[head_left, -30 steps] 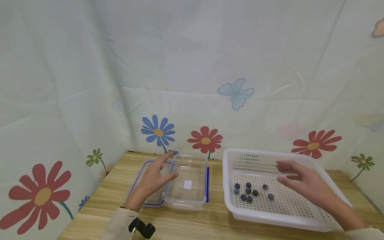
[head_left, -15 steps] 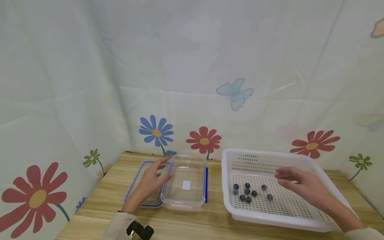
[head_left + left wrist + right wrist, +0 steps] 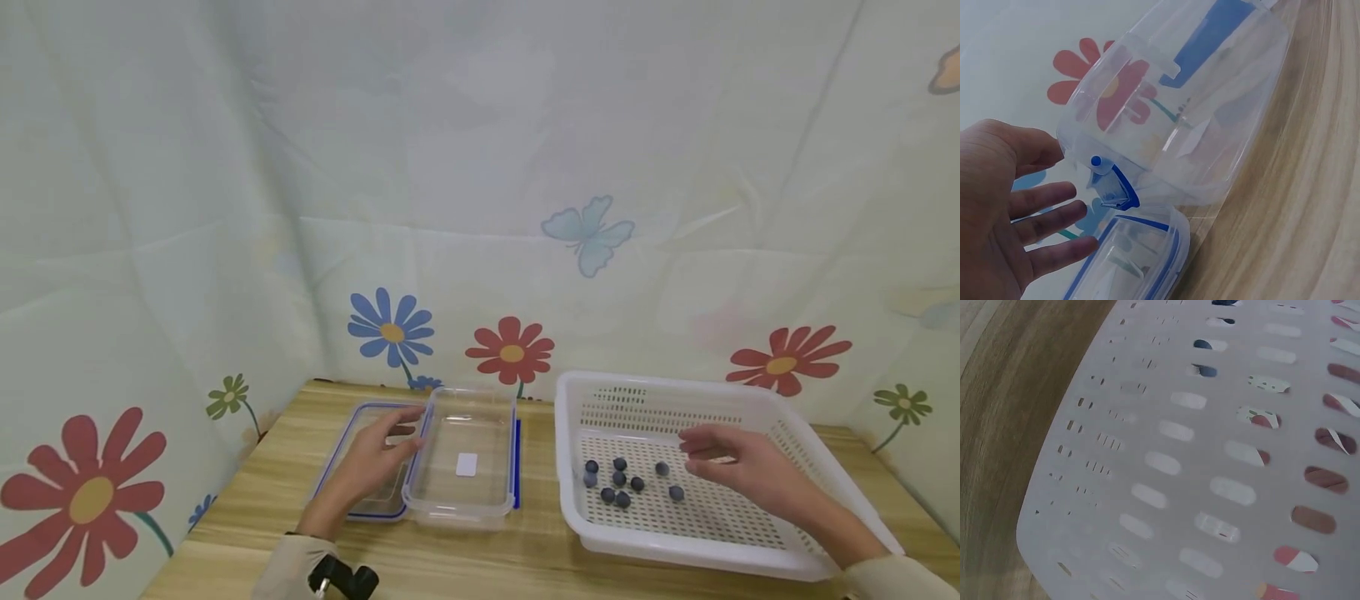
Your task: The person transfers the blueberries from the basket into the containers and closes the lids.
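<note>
My left hand [image 3: 367, 462] is over the clear blue-edged lid [image 3: 386, 502], its loosely spread fingers close to the left rim of a clear plastic food container [image 3: 487, 429]. In the left wrist view a fingertip is right beside the container's corner; I cannot tell whether it touches. My right hand [image 3: 757, 471] hovers above a white perforated basket [image 3: 675, 540], fingers loosely bent and nothing visible between them. Several blueberries [image 3: 637, 484] lie on the basket floor, left of that hand. Only the slotted wall of the basket [image 3: 1166, 462] fills the right wrist view.
The wooden table [image 3: 525, 567] extends in front of the containers. A blue clip flap [image 3: 517, 462] sticks out along the container's right side. Behind everything hangs a pale curtain [image 3: 465, 167] printed with flowers and a butterfly.
Both hands have come down slightly. The left has drifted a little left, and the right has shifted slightly left above the basket. The blueberries and containers stay in place.
</note>
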{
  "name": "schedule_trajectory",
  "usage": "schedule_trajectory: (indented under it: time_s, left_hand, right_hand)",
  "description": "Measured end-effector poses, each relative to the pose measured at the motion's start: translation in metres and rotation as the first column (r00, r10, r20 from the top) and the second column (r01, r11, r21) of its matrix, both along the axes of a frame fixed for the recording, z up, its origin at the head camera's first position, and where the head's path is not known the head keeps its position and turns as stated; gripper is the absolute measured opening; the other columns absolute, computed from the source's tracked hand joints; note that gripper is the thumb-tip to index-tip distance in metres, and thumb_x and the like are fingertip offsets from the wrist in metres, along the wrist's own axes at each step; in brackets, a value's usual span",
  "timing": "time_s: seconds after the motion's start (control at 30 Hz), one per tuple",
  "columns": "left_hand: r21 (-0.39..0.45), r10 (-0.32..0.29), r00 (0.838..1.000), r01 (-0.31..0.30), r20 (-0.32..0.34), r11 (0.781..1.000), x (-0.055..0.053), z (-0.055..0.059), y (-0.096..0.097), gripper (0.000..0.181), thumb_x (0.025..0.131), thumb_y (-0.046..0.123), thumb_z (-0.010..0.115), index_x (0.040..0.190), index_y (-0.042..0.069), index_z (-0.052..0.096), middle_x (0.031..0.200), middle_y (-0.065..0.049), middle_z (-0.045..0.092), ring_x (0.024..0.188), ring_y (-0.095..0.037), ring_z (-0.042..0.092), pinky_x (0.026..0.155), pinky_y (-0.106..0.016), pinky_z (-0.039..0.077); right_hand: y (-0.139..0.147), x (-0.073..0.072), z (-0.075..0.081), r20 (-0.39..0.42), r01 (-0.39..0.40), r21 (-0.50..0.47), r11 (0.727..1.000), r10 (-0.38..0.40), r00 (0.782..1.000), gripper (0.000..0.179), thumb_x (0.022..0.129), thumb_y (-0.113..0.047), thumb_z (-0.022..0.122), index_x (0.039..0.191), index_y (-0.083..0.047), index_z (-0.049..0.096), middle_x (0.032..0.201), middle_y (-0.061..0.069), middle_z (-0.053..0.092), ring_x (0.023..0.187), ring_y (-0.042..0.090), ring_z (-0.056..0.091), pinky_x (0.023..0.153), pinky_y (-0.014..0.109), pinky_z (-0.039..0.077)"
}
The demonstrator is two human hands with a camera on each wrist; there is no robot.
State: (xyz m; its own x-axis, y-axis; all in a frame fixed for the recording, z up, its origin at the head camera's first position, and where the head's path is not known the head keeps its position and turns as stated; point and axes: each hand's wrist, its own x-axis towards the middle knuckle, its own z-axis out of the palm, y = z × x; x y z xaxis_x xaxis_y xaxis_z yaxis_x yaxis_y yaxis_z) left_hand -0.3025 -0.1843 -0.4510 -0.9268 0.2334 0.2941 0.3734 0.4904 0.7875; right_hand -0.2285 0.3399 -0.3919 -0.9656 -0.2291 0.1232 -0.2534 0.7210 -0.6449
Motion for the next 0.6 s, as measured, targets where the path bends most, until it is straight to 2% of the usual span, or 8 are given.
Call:
schedule_trajectory:
  time_s: [0.2, 0.43, 0.6]
  left_hand:
    - [-0.018, -0.028, 1.0, 0.028, -0.014, 0.999, -0.001, -0.001, -0.002, 0.041, 0.103, 0.007, 0.069, 0.143, 0.002, 0.063, 0.142, -0.021, 0.064, 0.127, -0.043, 0.062, 0.1, -0.055, 0.054]
    - [-0.023, -0.053, 0.999, 0.053, 0.007, 0.998, 0.0, -0.002, -0.004, 0.039, 0.105, 0.008, 0.066, 0.143, 0.001, 0.063, 0.144, -0.02, 0.063, 0.131, -0.042, 0.06, 0.102, -0.057, 0.052]
    - [-0.032, -0.064, 0.998, 0.063, -0.009, 0.997, -0.001, -0.003, -0.005, 0.038, 0.106, 0.01, 0.067, 0.143, 0.0, 0.064, 0.144, -0.019, 0.063, 0.13, -0.042, 0.059, 0.101, -0.056, 0.053]
  right_hand:
    - [0.002, -0.006, -0.009, 0.046, 0.012, 0.003, 1.0, -0.012, 0.999, 0.046, 0.096, -0.023, 0.082, 0.132, 0.004, 0.069, 0.118, 0.014, 0.075, 0.105, 0.028, 0.072, 0.083, 0.04, 0.062]
    - [0.003, -0.009, -0.017, 0.062, -0.032, 0.039, 0.999, 0.03, 0.998, 0.039, 0.094, -0.02, 0.084, 0.125, 0.001, 0.073, 0.115, 0.01, 0.075, 0.101, 0.025, 0.072, 0.085, 0.041, 0.061]
    - [0.001, -0.012, -0.021, 0.082, -0.053, 0.063, 0.997, 0.048, 0.995, 0.037, 0.091, -0.022, 0.086, 0.121, -0.003, 0.076, 0.112, 0.006, 0.076, 0.099, 0.022, 0.071, 0.085, 0.039, 0.061]
